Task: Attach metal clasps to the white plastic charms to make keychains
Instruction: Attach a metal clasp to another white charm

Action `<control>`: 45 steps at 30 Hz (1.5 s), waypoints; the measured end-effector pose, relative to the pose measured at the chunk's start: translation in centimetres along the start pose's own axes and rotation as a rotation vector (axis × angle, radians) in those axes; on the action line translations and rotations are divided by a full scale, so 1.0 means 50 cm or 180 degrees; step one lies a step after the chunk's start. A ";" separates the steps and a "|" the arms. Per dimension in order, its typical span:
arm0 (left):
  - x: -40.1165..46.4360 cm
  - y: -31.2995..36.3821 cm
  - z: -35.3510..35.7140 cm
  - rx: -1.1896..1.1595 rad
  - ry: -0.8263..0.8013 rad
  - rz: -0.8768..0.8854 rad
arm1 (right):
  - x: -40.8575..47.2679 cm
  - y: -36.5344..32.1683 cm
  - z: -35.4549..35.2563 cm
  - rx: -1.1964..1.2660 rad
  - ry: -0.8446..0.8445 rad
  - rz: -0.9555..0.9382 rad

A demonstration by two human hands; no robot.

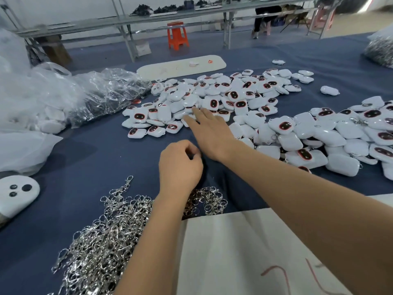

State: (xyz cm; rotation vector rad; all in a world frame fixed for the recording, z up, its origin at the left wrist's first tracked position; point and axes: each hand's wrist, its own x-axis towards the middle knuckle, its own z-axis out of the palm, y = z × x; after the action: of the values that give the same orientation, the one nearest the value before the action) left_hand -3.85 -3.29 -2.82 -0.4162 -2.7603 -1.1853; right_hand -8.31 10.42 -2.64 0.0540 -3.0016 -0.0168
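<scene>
A big heap of white plastic charms with dark red-rimmed faces covers the middle of the blue cloth. A second heap of charms lies to the right. My right hand stretches forward with straight fingers, its fingertips touching charms at the near edge of the middle heap. My left hand hovers over the cloth with curled fingers; whatever it may hold is hidden. A pile of silver metal clasps lies under my left forearm at the near left.
Clear plastic bags with more parts lie at the left. A large white charm-shaped piece sits at the left edge. A white tray lies beyond the heap. White paper covers the near edge. An orange stool stands behind.
</scene>
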 end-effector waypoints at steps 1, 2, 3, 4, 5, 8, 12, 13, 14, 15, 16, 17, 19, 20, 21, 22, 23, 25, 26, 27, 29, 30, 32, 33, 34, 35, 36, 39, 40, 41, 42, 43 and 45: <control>0.003 -0.002 -0.005 -0.0061 -0.0255 0.0079 | 0.006 0.000 0.002 0.0031 -0.0053 0.0071; 0.008 -0.003 -0.012 -0.0064 -0.0532 0.0170 | 0.010 -0.003 0.002 0.0046 -0.0054 0.0124; 0.012 -0.004 -0.021 -0.0049 -0.0816 0.0244 | 0.010 -0.008 0.002 0.0010 -0.0014 0.0143; 0.015 -0.004 -0.030 -0.0034 -0.1106 0.0303 | 0.007 -0.013 0.002 -0.0065 0.0095 0.0160; 0.017 -0.003 -0.041 -0.0013 -0.1389 0.0353 | 0.002 -0.018 0.003 -0.0142 0.0218 0.0179; 0.014 0.008 -0.065 0.0150 -0.2028 0.0511 | -0.016 -0.018 0.008 -0.0062 0.0358 0.0210; -0.002 0.026 -0.067 0.0449 -0.2371 0.0648 | -0.054 -0.007 0.007 0.0333 0.0409 0.0164; -0.003 0.028 -0.065 0.0474 -0.2397 0.0681 | -0.065 -0.004 0.009 0.0432 0.0552 0.0147; -0.004 0.029 -0.064 0.0491 -0.2416 0.0699 | -0.080 -0.002 0.012 0.0642 0.0783 0.0185; -0.004 0.029 -0.065 0.0496 -0.2426 0.0699 | -0.098 0.000 0.013 0.0976 0.1074 0.0336; -0.003 0.030 -0.064 0.0492 -0.2417 0.0696 | -0.115 0.002 0.009 0.1369 0.1325 0.0576; -0.002 0.029 -0.064 0.0482 -0.2372 0.0690 | -0.132 0.002 0.008 0.1695 0.1487 0.0757; -0.001 0.025 -0.062 0.0432 -0.2223 0.0691 | -0.159 0.001 0.008 0.1525 0.1524 0.0585; -0.002 0.022 -0.060 0.0369 -0.2158 0.0690 | -0.166 0.001 0.012 0.1173 0.1381 0.0304; -0.001 0.018 -0.059 0.0284 -0.2114 0.0690 | -0.168 0.004 0.017 0.0859 0.1192 0.0032; 0.000 0.014 -0.058 0.0187 -0.2084 0.0692 | -0.168 0.009 0.018 0.0729 0.0944 -0.0108; -0.001 0.011 -0.059 0.0111 -0.2053 0.0703 | -0.167 0.018 0.014 0.0707 0.0723 -0.0134; 0.001 0.005 -0.059 0.0002 -0.1937 0.0726 | -0.164 0.040 0.009 0.0772 0.0618 -0.0089; 0.002 0.002 -0.059 -0.0040 -0.1881 0.0718 | -0.162 0.052 0.008 0.0748 0.0636 -0.0043; 0.003 0.000 -0.059 -0.0060 -0.1828 0.0701 | -0.160 0.064 0.007 0.0651 0.0660 -0.0002; 0.005 -0.002 -0.058 -0.0047 -0.1715 0.0677 | -0.156 0.082 0.000 0.0482 0.0668 0.0150; 0.005 -0.003 -0.056 -0.0051 -0.1663 0.0666 | -0.155 0.083 -0.006 0.0534 0.0695 0.0247; 0.003 -0.004 -0.052 -0.0124 -0.1595 0.0653 | -0.163 0.069 -0.014 0.0806 0.1078 0.0339; 0.002 -0.003 -0.050 -0.0142 -0.1589 0.0685 | -0.170 0.055 -0.017 0.0994 0.1403 0.0427; 0.000 -0.002 -0.049 -0.0094 -0.1623 0.0737 | -0.178 0.037 -0.019 0.1219 0.1709 0.0532; -0.002 -0.001 -0.048 0.0014 -0.1701 0.0790 | -0.185 0.023 -0.021 0.1504 0.1949 0.0602; -0.003 0.000 -0.047 0.0131 -0.1793 0.0820 | -0.189 0.010 -0.022 0.1903 0.2046 0.0647; -0.001 0.003 -0.047 0.0234 -0.1891 0.0786 | -0.194 -0.013 -0.024 0.3610 0.1663 0.1024; 0.000 0.001 -0.047 0.0223 -0.1872 0.0770 | -0.199 -0.015 -0.020 0.3954 0.1545 0.1083; 0.002 0.000 -0.047 0.0211 -0.1850 0.0761 | -0.204 -0.015 -0.014 0.4046 0.1475 0.1094; 0.002 -0.002 -0.047 0.0204 -0.1826 0.0756 | -0.208 -0.011 -0.006 0.4030 0.1421 0.1091; 0.003 -0.004 -0.047 0.0198 -0.1790 0.0749 | -0.209 -0.006 0.001 0.4017 0.1382 0.1098; 0.003 -0.006 -0.044 0.0162 -0.1652 0.0729 | -0.207 0.003 0.004 0.4193 0.1337 0.1204</control>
State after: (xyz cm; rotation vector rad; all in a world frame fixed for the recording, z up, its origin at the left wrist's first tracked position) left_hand -4.12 -5.06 -1.48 -1.1443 -3.0277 -1.0679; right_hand 1.89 10.96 -4.27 -0.3188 -2.0449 1.6837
